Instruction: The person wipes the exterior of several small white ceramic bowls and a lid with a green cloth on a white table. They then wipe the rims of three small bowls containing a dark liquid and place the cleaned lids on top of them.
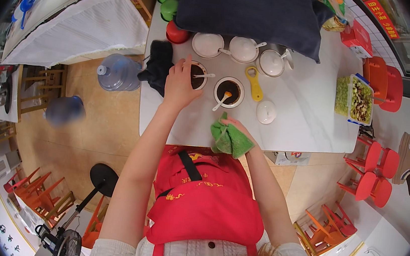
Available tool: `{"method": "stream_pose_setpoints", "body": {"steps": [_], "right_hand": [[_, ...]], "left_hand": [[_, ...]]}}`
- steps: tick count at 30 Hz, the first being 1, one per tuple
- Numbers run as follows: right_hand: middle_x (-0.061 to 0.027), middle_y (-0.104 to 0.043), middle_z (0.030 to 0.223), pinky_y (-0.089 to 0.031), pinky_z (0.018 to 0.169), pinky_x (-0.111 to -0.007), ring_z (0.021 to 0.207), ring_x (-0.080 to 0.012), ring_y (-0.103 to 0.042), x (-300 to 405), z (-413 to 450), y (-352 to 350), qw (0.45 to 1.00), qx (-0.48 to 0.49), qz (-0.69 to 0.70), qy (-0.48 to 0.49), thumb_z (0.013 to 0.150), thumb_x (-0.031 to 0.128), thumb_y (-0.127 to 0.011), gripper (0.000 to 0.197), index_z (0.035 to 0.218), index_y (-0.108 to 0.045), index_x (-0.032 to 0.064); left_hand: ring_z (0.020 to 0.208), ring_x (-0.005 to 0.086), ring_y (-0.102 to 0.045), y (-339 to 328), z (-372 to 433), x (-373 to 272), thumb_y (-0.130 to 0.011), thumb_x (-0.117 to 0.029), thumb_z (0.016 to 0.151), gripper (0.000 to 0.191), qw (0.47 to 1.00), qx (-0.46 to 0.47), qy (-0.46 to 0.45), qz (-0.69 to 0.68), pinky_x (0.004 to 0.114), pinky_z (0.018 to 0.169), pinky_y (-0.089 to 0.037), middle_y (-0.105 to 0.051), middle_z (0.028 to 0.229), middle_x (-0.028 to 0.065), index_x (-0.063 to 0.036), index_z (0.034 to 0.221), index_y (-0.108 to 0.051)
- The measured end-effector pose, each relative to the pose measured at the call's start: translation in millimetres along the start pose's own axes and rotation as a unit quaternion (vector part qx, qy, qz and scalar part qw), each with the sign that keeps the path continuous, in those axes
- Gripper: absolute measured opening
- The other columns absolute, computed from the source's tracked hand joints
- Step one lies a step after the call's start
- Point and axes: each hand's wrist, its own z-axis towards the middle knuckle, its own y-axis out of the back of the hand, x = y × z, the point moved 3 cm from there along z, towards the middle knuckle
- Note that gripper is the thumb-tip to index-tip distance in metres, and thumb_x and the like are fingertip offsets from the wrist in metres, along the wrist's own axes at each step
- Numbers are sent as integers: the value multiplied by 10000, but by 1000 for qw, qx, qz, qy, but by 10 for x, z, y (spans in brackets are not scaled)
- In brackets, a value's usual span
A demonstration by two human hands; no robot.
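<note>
My left hand is curled around the left side of a white pot of dark sauce with a white spoon lying across it. In my right hand, near the table's front edge, is a bunched green cloth. Between the hands and slightly farther back stands a second uncovered white pot, also holding dark sauce and a spoon. A white lid rests to its right, beside a yellow peeler or opener. Behind them are several lidded white pots. My left fingertips are partly hidden.
A black cloth lies left of my left hand. Farther back are a red bowl, green bowls and a large dark cloth. A clear container of chopped food sits at the table's right. A large water bottle stands on the floor.
</note>
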Motion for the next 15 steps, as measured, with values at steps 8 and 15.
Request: {"method": "stream_pose_setpoints", "body": {"steps": [8,15], "right_hand": [[-26,-642,912,-517,660,-254,765,-111,-625,148,412,123,987,-107,10,120,962,180,-578,252,1153,-596,17],[-69,-644,926,-489,718,-271,827,-129,-599,165,499,190,941,-107,-282,154,938,209,-600,287,1128,-596,-6]], "left_hand": [[1171,419,-480,96,-188,50,-812,-167,563,1038,997,29,-49,-42,454,985,-442,-468,1348,196,-20,1452,-298],[1251,411,-443,209,-506,125,-762,-45,565,936,971,155,-133,-121,435,1053,-403,-448,1394,206,1,1408,-358]]}}
